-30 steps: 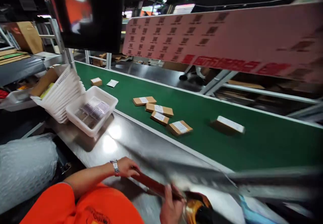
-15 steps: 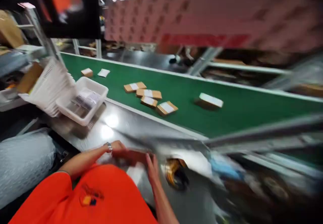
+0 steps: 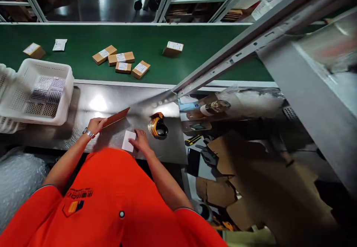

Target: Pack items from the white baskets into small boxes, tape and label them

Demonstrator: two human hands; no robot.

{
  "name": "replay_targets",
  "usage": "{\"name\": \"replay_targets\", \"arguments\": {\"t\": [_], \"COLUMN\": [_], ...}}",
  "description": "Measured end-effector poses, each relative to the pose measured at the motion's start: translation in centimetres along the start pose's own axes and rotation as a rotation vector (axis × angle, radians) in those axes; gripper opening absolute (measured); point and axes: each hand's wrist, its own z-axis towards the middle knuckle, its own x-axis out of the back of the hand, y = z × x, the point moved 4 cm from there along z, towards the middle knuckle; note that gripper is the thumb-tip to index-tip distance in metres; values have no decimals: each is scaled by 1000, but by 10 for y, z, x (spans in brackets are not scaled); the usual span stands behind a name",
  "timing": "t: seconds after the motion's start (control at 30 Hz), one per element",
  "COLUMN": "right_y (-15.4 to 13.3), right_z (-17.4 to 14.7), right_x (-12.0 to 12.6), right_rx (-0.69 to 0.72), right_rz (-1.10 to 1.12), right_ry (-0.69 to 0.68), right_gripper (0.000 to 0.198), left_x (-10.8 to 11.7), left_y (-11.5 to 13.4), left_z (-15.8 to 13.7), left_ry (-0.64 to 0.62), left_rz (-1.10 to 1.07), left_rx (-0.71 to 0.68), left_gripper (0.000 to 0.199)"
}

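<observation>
My left hand (image 3: 96, 125), with a metal watch at the wrist, is closed round the near end of a flat brown cardboard piece (image 3: 115, 117), which tilts up off the steel bench. Beside it, my right hand (image 3: 140, 141) has its thumb and fingers at the right edge of a small white box (image 3: 127, 140) and appears to grip it. A tape dispenser (image 3: 158, 126), orange and black with a roll of tape, stands on the bench to the right of that hand. The fingertips behind the box are partly hidden.
Behind the bench runs a green conveyor belt (image 3: 80, 68) with several labelled brown parcels (image 3: 121, 57) and a white packet (image 3: 60, 45). A white basket (image 3: 67, 102) holding small packs sits at left. A metal post (image 3: 223, 67) slants across the right; cardboard (image 3: 217, 191) lies lower right.
The view has swung right and downward and become sharper. My hands have come apart: the cardboard is in the left alone, while the right is now at the white box.
</observation>
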Motion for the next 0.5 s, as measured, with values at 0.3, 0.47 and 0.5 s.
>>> {"name": "replay_targets", "arguments": {"t": [0.3,0.47,0.5], "right_y": [-22,-115,-145], "right_z": [7,33,37], "right_x": [24,76,72], "right_rx": [-105,382,548], "right_rz": [-131,54,72], "right_ry": [-33,461,425], "right_gripper": [29,26,26], "left_x": [-14,-35,-40], "left_y": [-5,-13,-14], "left_z": [-6,-5,-4], "left_ry": [-63,-51,-44], "left_rz": [25,-42,-66], "left_rx": [-63,-133,-155], "left_gripper": [33,35,37]}}
